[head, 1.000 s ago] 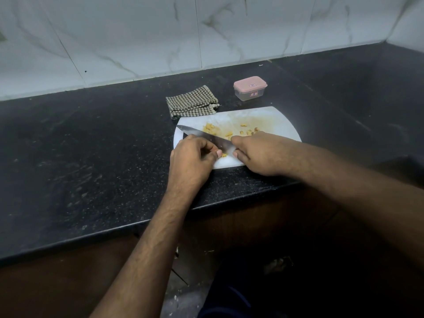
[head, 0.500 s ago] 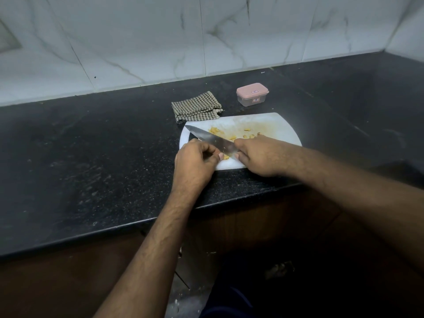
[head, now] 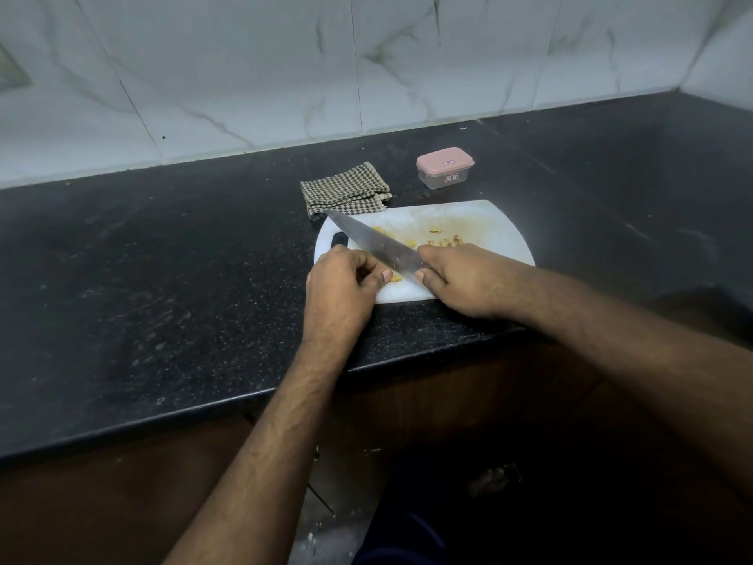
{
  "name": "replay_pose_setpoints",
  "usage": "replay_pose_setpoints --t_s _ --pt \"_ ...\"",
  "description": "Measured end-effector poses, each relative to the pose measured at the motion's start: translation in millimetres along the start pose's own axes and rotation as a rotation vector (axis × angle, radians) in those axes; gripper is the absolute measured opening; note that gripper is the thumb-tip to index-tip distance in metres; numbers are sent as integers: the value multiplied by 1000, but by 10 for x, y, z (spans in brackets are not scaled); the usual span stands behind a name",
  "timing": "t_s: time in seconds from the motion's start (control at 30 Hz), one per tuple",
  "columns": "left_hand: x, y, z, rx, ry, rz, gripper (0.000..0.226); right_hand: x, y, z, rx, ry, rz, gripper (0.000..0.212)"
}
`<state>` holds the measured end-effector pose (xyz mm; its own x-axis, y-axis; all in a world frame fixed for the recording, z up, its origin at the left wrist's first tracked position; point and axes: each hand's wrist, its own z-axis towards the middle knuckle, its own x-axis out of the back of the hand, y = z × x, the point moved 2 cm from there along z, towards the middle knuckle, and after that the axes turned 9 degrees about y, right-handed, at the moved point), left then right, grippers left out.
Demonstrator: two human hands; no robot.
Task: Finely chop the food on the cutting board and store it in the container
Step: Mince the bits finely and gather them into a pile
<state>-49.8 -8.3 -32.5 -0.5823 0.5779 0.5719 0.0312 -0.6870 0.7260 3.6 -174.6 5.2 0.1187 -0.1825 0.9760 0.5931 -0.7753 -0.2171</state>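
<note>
Right hand (head: 460,279) grips knife (head: 375,246) at frame centre; left hand (head: 342,279), fingers curled, pinches food piece (head: 394,278) by the blade. Black surface (head: 163,279); white cutting board (head: 489,230) with yellow bits; checked cloth (head: 344,189); lidded container (head: 445,167) beyond board.

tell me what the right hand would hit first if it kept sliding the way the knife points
The right hand holds the knife, whose blade points up-left across the cutting board. Going straight on, the tip would likely meet the checkered cloth first; it already sits at the cloth's near edge, though height above it is unclear.
</note>
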Motion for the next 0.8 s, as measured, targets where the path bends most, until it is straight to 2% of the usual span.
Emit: replay_pose_setpoints --t_s 0.3,0.47,0.67,0.73,0.8 --pt "-25 -43 13 -32 3 7 11 10 -48 76 -33 -53 -80 10" --pt "-38 -55 19 -29 -1 7 12 4 -96 122 -37 -80 -127 25" --pt "-33 -51 19 -14 -6 7 10 25 -109 122 -55 -106 -104 29" --pt "-24 -48 13 -7 -7 15 12 26 -115 115 -54 -98 -104 27" --pt "-21 -48 11 0 -6 20 12 13 -105 104 -50 -84 -98 16"
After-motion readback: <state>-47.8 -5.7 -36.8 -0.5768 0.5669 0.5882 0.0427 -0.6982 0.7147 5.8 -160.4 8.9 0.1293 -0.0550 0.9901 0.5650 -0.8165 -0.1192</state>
